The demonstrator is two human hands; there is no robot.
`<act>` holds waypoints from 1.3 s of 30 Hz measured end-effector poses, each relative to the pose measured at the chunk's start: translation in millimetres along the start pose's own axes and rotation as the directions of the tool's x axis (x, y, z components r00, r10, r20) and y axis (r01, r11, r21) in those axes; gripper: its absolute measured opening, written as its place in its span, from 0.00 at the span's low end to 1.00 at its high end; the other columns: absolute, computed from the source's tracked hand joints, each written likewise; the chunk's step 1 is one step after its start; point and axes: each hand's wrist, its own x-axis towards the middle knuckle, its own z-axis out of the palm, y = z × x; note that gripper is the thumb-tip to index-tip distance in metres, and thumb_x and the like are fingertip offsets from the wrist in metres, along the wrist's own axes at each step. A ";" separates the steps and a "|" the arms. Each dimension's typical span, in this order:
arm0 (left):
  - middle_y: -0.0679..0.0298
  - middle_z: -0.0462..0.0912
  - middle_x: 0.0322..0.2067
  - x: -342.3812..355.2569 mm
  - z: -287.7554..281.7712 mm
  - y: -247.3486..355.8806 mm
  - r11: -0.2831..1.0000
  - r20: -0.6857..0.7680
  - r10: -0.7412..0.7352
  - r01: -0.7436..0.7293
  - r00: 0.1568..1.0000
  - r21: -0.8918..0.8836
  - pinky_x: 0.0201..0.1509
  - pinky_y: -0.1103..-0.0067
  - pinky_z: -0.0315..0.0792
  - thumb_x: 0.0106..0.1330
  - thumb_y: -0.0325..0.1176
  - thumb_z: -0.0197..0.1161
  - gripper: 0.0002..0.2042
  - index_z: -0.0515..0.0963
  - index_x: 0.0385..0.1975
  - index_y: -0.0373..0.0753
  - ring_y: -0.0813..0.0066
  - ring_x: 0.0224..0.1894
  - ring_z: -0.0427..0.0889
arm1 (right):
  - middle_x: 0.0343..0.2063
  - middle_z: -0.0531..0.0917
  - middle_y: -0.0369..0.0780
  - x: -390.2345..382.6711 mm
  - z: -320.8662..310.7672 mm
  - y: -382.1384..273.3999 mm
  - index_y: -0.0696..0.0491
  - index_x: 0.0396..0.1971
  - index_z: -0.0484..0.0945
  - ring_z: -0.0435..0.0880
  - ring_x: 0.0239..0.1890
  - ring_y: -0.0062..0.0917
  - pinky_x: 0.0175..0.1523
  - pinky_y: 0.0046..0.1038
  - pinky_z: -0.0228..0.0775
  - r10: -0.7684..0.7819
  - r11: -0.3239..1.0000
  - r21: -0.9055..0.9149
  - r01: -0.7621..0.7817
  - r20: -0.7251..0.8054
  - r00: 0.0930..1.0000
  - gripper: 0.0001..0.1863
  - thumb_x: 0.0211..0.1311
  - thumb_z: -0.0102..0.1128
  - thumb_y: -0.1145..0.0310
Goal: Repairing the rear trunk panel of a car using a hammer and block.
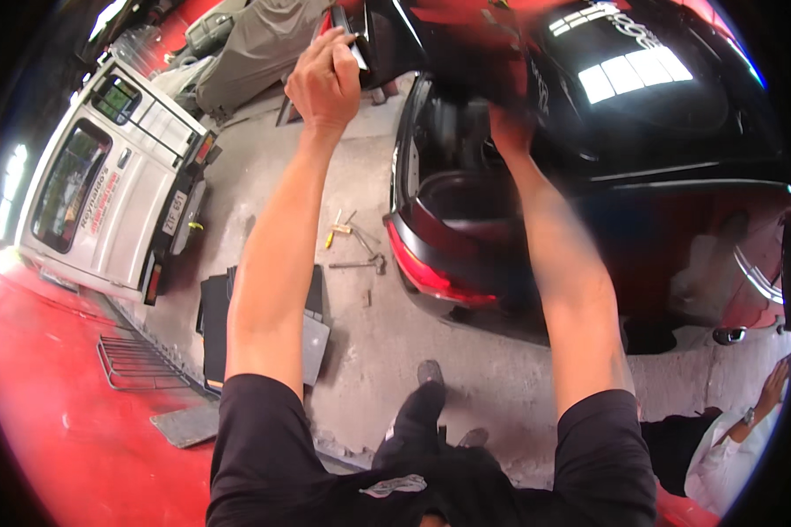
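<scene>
A black car (659, 140) stands to the right with its trunk lid (400, 44) raised. My left hand (325, 83) is up at the lid's left edge, beside a red lamp, with its fingers curled round that edge. My right hand (510, 132) reaches over the open trunk, close to the lid's underside and the rear window. Motion and dark shadow smear it, so its fingers do not show. Below my right forearm lies the dark trunk opening (461, 193), bordered by the car's red tail light (422, 268).
A hammer (360, 263) and several hand tools lie on the concrete floor (360, 325). Dark flat panels (215, 321) rest left of my feet. At left stands a white van (105, 184); a grey cover (259, 53) drapes something behind it. Another person's hand (772, 386) shows at lower right.
</scene>
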 end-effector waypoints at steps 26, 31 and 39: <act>0.47 0.87 0.50 -12.8 -28.3 -0.6 0.985 0.110 -0.137 0.146 0.985 -0.086 0.65 0.66 0.72 0.71 0.34 0.54 0.16 0.87 0.43 0.32 0.50 0.58 0.83 | 0.54 0.78 0.48 -132.3 -177.6 -115.1 0.58 0.48 0.83 0.76 0.59 0.47 0.64 0.41 0.70 -0.039 0.996 -0.071 0.059 0.256 0.966 0.16 0.58 0.64 0.76; 0.52 0.84 0.55 -67.1 -12.7 -15.2 0.961 0.105 -0.153 0.173 0.983 -0.216 0.66 0.65 0.70 0.69 0.35 0.55 0.16 0.87 0.47 0.38 0.47 0.61 0.78 | 0.59 0.77 0.48 -180.1 -244.9 -111.1 0.58 0.53 0.82 0.76 0.63 0.45 0.67 0.39 0.68 0.261 0.920 -0.315 -0.232 0.053 0.964 0.18 0.62 0.59 0.77; 0.46 0.71 0.69 -153.2 -27.6 -32.9 0.874 0.401 -0.289 0.411 0.869 -0.260 0.76 0.63 0.55 0.77 0.35 0.49 0.20 0.78 0.61 0.33 0.47 0.73 0.65 | 0.77 0.47 0.61 -178.1 -202.9 -86.0 0.56 0.77 0.56 0.42 0.80 0.59 0.79 0.49 0.45 0.538 0.683 -0.551 -0.479 -0.064 0.841 0.40 0.73 0.59 0.53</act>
